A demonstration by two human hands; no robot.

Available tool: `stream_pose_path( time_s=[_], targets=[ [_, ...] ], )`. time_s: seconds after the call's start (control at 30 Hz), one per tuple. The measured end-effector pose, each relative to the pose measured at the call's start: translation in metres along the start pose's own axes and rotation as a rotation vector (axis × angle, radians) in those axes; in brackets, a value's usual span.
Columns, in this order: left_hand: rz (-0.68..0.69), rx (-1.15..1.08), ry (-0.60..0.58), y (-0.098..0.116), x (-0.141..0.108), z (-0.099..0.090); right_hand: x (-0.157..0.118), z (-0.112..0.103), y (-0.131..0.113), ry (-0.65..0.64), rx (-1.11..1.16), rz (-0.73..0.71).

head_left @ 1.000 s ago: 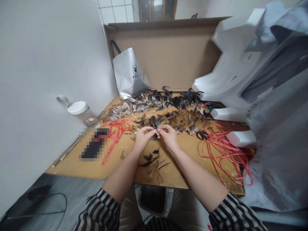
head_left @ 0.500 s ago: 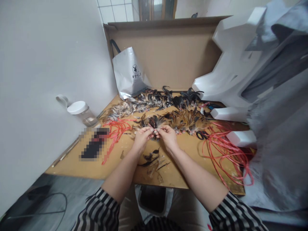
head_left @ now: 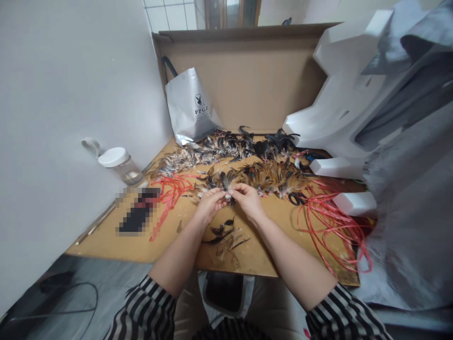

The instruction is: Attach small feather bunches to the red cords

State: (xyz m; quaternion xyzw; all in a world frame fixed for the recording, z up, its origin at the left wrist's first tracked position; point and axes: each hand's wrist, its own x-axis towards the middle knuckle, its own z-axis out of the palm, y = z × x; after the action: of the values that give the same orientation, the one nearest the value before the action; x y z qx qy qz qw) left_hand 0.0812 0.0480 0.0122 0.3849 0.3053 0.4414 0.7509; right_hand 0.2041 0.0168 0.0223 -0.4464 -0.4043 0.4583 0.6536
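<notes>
While the left hand (head_left: 211, 204) and the right hand (head_left: 248, 199) are meeting over the yellow table (head_left: 166, 248), their fingertips are pinching the base of a dark feather bunch (head_left: 225, 181) between them. The bunch is lying just in front of the brown feather pile (head_left: 274, 175). Loose feathers (head_left: 226, 238) are resting nearer the body, between the forearms, and red strips (head_left: 323, 217) are trailing beside black scissor handles (head_left: 296, 199) on the right.
</notes>
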Motion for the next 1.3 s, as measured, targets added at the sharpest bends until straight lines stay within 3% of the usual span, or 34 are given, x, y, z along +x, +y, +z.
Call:
stream_pose_path(
  time_s=[0.23,0.37,0.63,0.9,1.3],
  targets=[
    [0.115,0.080,0.017,0.0012,-0.0020,0.0040,0.0011,-0.0006,0.0006,0.041,-0.015,-0.012],
    [0.113,0.058,-0.001,0.0013,-0.0016,0.0062,0.0019,-0.0019,0.0005,0.055,0.047,0.009],
    [0.136,0.020,-0.006,-0.0004,0.0018,0.0048,0.0025,-0.0043,-0.0008,0.022,0.294,0.269],
    [0.140,0.105,-0.092,-0.0040,-0.0008,0.0047,0.0052,-0.0064,0.0046,0.023,0.258,0.316],
    [0.205,0.102,0.096,-0.0010,0.0037,0.0015,0.0021,-0.0035,0.0011,0.049,0.248,0.355]
  ],
)
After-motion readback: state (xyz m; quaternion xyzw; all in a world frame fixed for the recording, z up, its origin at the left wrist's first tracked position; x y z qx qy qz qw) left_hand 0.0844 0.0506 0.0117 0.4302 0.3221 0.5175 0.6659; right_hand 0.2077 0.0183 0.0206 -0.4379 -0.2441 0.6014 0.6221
